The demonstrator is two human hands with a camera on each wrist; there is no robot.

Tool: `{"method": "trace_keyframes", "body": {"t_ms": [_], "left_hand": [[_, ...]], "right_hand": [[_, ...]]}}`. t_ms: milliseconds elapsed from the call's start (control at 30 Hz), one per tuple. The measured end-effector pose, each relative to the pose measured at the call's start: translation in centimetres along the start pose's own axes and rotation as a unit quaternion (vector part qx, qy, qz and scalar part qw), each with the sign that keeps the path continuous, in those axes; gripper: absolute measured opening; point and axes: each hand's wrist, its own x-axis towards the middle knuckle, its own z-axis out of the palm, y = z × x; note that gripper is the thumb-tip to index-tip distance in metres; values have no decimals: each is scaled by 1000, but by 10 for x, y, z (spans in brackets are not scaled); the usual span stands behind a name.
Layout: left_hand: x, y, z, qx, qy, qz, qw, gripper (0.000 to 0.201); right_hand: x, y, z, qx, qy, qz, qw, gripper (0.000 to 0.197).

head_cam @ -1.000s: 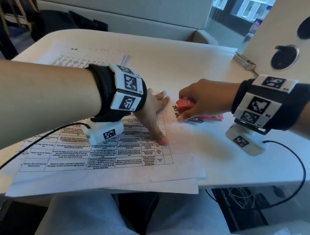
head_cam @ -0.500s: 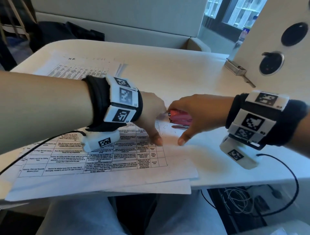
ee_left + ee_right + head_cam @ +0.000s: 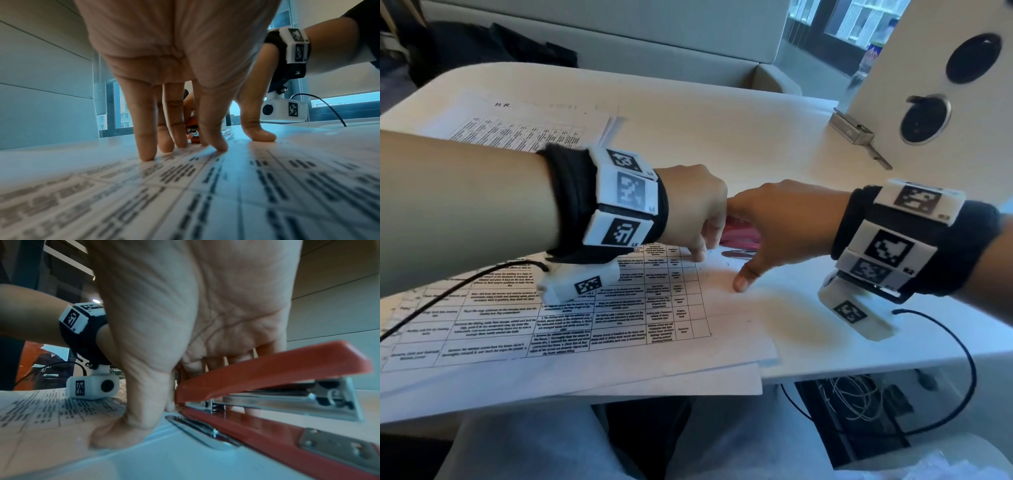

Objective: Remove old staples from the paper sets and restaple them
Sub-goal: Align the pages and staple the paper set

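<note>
Pinning the white printed paper set (image 3: pixel 592 318) to the white table (image 3: pixel 722 137), our left hand (image 3: pixel 688 205) presses straight fingertips (image 3: pixel 147 155) onto the top sheet near its corner. Our right hand (image 3: pixel 784 222) arches over the red metal-and-plastic stapler (image 3: pixel 277 395), fingers curled across its top arm, thumb (image 3: pixel 123 433) planted on the paper. The stapler sits at the set's far right corner, mouth ajar. We judge the sheets light, limp and apt to slide, so they want flat pressure beside the corner; the stapler is rigid, best gripped over its top arm.
</note>
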Motion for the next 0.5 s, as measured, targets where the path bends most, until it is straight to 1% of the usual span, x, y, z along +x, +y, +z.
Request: {"method": "trace_keyframes", "body": {"t_ms": [200, 500], "left_hand": [[2, -2, 2, -13, -1, 1, 1000, 12], [0, -6, 3, -29, 3, 24, 999, 4]], "right_hand": [[2, -1, 0, -12, -3, 1, 1000, 89], [2, 0, 0, -8, -9, 3, 1000, 89]]}}
